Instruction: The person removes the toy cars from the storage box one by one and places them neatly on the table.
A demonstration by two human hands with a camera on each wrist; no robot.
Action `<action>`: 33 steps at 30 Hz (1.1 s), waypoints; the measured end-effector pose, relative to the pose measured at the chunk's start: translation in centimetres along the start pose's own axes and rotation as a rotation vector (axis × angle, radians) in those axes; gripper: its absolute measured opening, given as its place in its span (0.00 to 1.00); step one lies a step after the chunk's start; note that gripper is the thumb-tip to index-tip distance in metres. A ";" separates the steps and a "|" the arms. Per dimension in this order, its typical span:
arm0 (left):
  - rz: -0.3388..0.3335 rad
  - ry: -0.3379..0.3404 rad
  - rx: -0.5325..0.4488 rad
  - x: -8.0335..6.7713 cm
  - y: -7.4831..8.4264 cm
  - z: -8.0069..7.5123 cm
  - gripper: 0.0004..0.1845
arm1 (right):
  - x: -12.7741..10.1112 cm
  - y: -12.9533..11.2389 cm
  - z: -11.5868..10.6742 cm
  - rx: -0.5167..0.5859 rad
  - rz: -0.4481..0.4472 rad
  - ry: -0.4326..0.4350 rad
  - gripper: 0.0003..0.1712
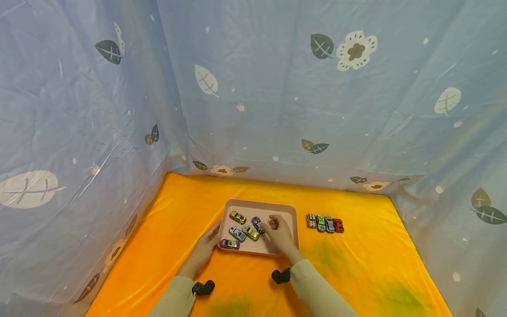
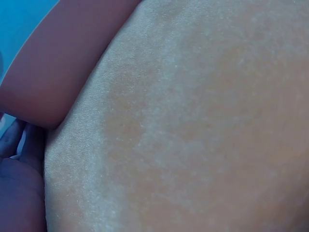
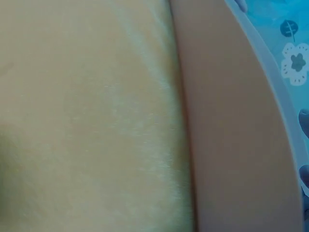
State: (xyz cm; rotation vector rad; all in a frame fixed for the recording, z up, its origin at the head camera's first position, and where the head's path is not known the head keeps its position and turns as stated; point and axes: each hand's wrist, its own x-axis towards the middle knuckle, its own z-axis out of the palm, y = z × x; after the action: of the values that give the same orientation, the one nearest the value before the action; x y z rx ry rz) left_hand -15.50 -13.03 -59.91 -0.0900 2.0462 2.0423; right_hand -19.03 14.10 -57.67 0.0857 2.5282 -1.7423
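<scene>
My left hand (image 1: 203, 248) rests against the left wall of a shallow pink tray (image 1: 292, 220), fingers stretched along its outer side. My right hand (image 1: 280, 233) reaches over the tray's front wall, with its thumb out at a purple toy car (image 1: 256, 223) and its fingers bent a little apart from the thumb. Also inside lie a yellow toy car (image 1: 237, 217) at the back, a white-and-grey toy car (image 1: 236, 233), a yellow-green toy car (image 1: 251, 233) beside it, and a purple-and-green toy car (image 1: 229, 244) at the front left corner. Both wrist views show mostly tray wall and cloth.
Right of the tray, several toy cars (image 1: 321, 223) stand side by side in a row. An orange-yellow cloth (image 1: 356, 268) covers the surface. Blue curtains (image 1: 257, 132) with leaf and flower prints enclose the back and sides.
</scene>
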 end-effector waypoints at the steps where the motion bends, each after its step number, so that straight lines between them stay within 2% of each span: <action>1: 0.000 -0.001 -0.001 0.0 0.0 0.0 0.27 | 0.0 0.1 0.1 -0.006 0.003 0.000 0.31; 16: 0.017 -0.020 -0.030 -0.2 0.5 0.1 0.27 | 0.5 0.5 0.7 -0.065 0.015 -0.015 0.29; 26: 0.013 -0.007 -0.027 -0.1 0.5 0.0 0.27 | 0.5 0.5 0.8 -0.094 0.011 -0.052 0.26; 33: 0.004 -0.006 -0.025 -0.2 0.6 0.1 0.27 | 0.3 0.3 0.7 -0.174 -0.013 -0.075 0.23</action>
State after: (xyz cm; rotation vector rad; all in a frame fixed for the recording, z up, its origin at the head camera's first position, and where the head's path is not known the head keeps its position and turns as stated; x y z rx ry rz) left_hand -15.39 -12.95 -59.28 -0.0847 2.0191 2.0683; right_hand -19.28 13.55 -58.25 -0.0055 2.6177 -1.4915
